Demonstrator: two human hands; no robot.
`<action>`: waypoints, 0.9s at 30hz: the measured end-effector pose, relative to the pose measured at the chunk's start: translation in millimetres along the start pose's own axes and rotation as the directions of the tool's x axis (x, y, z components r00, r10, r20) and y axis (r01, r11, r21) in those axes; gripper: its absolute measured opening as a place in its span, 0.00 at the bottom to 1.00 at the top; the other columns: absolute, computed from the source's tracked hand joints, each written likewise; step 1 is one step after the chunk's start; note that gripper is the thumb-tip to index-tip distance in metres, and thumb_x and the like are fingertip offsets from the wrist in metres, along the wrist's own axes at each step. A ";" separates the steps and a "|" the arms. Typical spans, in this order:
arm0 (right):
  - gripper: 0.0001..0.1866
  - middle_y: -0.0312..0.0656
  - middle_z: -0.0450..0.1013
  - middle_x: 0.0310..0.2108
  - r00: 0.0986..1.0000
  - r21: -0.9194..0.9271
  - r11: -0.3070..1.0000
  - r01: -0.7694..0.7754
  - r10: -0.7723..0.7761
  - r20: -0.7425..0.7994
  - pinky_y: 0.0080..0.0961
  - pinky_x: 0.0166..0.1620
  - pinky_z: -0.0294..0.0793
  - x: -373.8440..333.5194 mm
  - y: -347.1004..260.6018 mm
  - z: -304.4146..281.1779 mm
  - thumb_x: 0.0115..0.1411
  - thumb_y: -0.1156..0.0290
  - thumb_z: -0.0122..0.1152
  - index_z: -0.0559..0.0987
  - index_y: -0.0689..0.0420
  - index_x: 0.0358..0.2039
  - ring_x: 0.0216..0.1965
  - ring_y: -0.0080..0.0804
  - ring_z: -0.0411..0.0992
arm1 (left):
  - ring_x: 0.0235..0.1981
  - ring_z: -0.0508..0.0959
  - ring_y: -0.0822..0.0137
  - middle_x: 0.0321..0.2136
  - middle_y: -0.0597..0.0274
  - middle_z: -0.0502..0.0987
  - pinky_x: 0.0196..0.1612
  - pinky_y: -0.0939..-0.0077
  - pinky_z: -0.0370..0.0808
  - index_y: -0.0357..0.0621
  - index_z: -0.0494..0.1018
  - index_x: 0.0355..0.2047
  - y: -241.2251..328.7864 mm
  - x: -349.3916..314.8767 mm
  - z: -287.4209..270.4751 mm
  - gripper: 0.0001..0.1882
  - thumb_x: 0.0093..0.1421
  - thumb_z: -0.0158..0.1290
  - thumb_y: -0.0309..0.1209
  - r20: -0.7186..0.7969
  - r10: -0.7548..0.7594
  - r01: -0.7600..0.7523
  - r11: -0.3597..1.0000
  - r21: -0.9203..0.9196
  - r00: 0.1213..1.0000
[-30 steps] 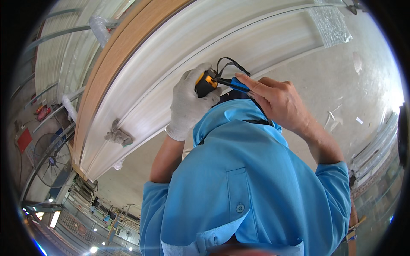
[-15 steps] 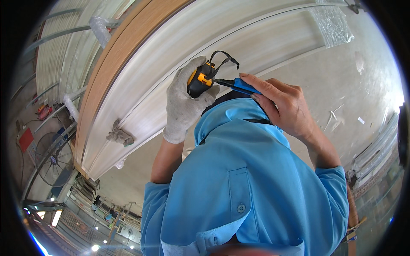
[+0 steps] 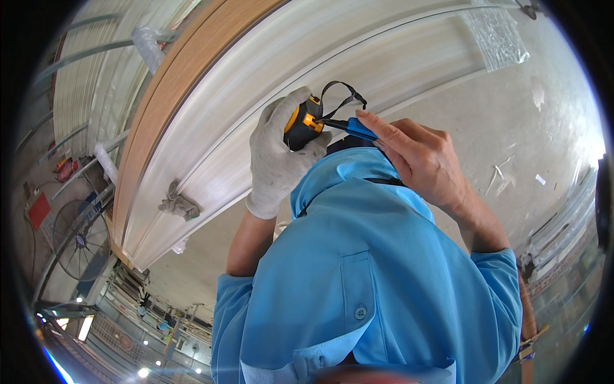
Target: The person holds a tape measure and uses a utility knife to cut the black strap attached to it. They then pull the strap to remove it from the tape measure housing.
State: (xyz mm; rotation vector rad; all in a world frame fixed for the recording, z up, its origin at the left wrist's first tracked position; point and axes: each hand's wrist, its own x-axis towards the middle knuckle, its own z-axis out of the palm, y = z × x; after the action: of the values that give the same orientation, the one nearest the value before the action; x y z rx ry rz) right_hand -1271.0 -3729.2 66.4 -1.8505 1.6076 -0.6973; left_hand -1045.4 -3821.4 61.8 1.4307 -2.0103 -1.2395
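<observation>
My left hand (image 3: 272,150), in a pale knitted glove, is closed round a black and yellow tape measure (image 3: 302,132). A black wrist strap (image 3: 348,96) loops off the far side of its case. My bare right hand (image 3: 422,153) grips a blue utility knife (image 3: 359,129), thumb side along its handle. The knife's dark, narrow tip meets the yellow part on the right side of the tape measure; whether it presses in or only touches, I cannot tell. Both hands are in front of my blue shirt.
Long whitish panels (image 3: 256,83) with a wood-coloured edge board (image 3: 173,83) run across beyond my hands. A crumpled grey glove (image 3: 179,203) lies on them at the left. Clear plastic wrap (image 3: 495,38) covers their far right end. A fan (image 3: 80,240) stands at far left.
The tape measure has turned slightly and shifted a little to the right in my left hand. Its strap has swung right. The knife tip stays at the case.
</observation>
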 end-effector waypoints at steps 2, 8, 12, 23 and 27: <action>0.21 0.42 0.81 0.31 1.000 -0.065 0.998 0.017 -0.017 0.000 0.28 0.31 0.84 -0.5 -4.2 -3.3 0.66 0.71 0.65 0.81 0.50 0.60 0.27 0.31 0.80 | 0.50 0.83 0.59 0.51 0.50 0.79 0.54 0.69 0.81 0.43 0.74 0.60 3.6 -1.3 1.8 0.37 0.46 0.69 0.17 -0.009 -0.004 0.004 0.999 0.032 1.000; 0.22 0.41 0.80 0.29 0.995 0.117 0.992 -0.045 0.034 0.094 0.31 0.29 0.81 6.6 1.4 -12.4 0.66 0.73 0.64 0.81 0.50 0.61 0.24 0.31 0.77 | 0.50 0.83 0.58 0.52 0.48 0.78 0.54 0.68 0.81 0.43 0.74 0.60 4.9 -1.7 3.9 0.38 0.46 0.69 0.16 0.044 0.022 -0.024 0.998 0.054 0.999; 0.22 0.41 0.80 0.29 0.999 0.010 1.000 -0.013 0.012 0.039 0.31 0.29 0.80 5.0 -3.0 -14.3 0.65 0.73 0.65 0.81 0.50 0.60 0.24 0.31 0.77 | 0.51 0.82 0.58 0.53 0.48 0.77 0.54 0.68 0.80 0.43 0.74 0.61 -1.8 0.8 9.4 0.37 0.48 0.69 0.17 0.040 -0.044 0.047 0.997 -0.055 0.998; 0.22 0.40 0.80 0.29 0.999 -0.023 0.999 -0.034 0.034 -0.030 0.28 0.28 0.81 -1.4 -0.4 -13.3 0.67 0.69 0.65 0.80 0.46 0.61 0.25 0.32 0.79 | 0.51 0.83 0.55 0.51 0.47 0.78 0.54 0.65 0.82 0.43 0.75 0.59 -9.7 1.0 12.1 0.35 0.48 0.70 0.19 -0.025 -0.078 0.072 0.983 -0.168 0.997; 0.21 0.40 0.81 0.29 0.996 0.055 0.998 -0.025 0.029 -0.084 0.27 0.27 0.80 -0.8 -0.3 -11.3 0.66 0.70 0.65 0.81 0.46 0.60 0.24 0.30 0.78 | 0.50 0.84 0.55 0.52 0.46 0.78 0.54 0.65 0.82 0.43 0.76 0.58 -7.7 2.7 11.8 0.36 0.47 0.70 0.20 -0.041 -0.023 0.020 0.996 -0.091 0.999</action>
State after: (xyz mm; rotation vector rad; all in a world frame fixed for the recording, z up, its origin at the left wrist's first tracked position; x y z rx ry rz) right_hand -1279.0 -3729.5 74.5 -1.7792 1.6477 -0.8091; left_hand -1050.7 -3819.4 48.5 1.4269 -1.8911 -1.2819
